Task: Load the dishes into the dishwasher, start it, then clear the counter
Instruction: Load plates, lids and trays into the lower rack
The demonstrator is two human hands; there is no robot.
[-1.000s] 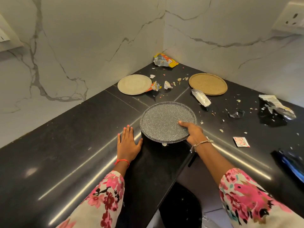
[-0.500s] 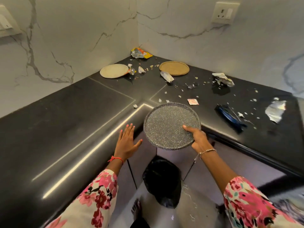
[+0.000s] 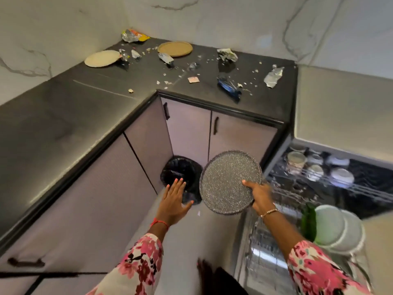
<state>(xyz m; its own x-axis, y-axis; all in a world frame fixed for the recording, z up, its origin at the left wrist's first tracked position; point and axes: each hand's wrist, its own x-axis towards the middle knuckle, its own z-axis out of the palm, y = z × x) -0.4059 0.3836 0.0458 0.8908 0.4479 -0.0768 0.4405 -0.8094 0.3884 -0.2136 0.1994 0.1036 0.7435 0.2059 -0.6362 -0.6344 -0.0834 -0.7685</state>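
on the far left, the black counter (image 3: 63,128) is bare where my left grip was lying flat a second ago. further back on it are the cream plate (image 3: 102,58) and, to its right, the brown plate (image 3: 175,48), well apart. between and around them lie torn wrappers (image 3: 227,54) and small scraps. these two plates are not yet collected.

below the corner of the counter, the black bin (image 3: 180,169) stands on the floor. my left grip (image 3: 174,201) now hangs in the air in front of it, released, with fingers straight and a little spread, holding nothing.

just to the right is the grey speckled plate (image 3: 227,182). this is the main change: one second ago it rested on the counter edge, and now it is lifted off and carried low over the floor, tilted towards me, beside the bin. my right grip (image 3: 260,196) is grasping it at the right rim, thumb on the upper face and fingers underneath.

on the right, the open dishwasher (image 3: 282,199) has come into view, with its racks pulled out and pale plates (image 3: 333,226) already standing in the lower one. i judge that the grey plate is on its way to a free slot there. after that, two plates remain before starting the machine, and then the scraps must be cleared.
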